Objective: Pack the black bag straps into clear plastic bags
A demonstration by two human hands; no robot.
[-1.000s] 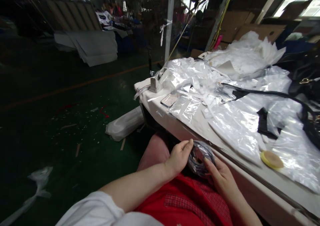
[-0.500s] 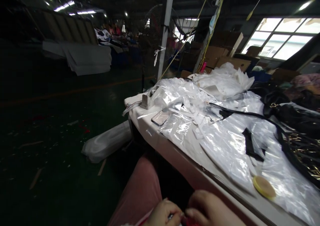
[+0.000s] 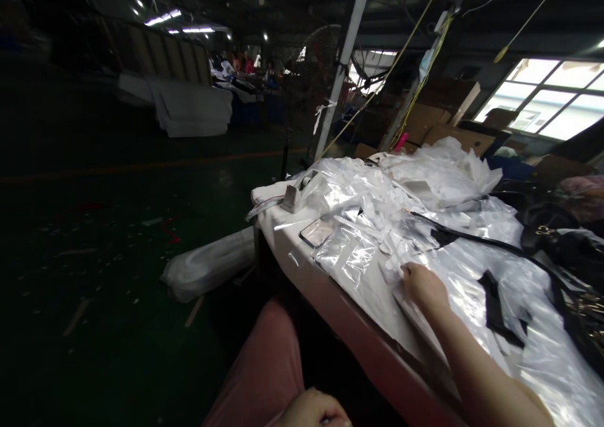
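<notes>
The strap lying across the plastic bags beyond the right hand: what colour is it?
Black. The strap shows plainly in the head view, beyond the right hand.

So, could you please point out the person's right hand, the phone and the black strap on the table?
Right hand (image 3: 423, 285), head view, knuckles.
Phone (image 3: 316, 231), head view, screen.
Black strap (image 3: 481, 241), head view, mid-length.

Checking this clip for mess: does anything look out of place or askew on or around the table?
Yes. Clear plastic bags lie in a loose, overlapping heap across the table, with the right hand on them. A white wrapped roll and scattered scraps lie on the floor beside it.
</notes>
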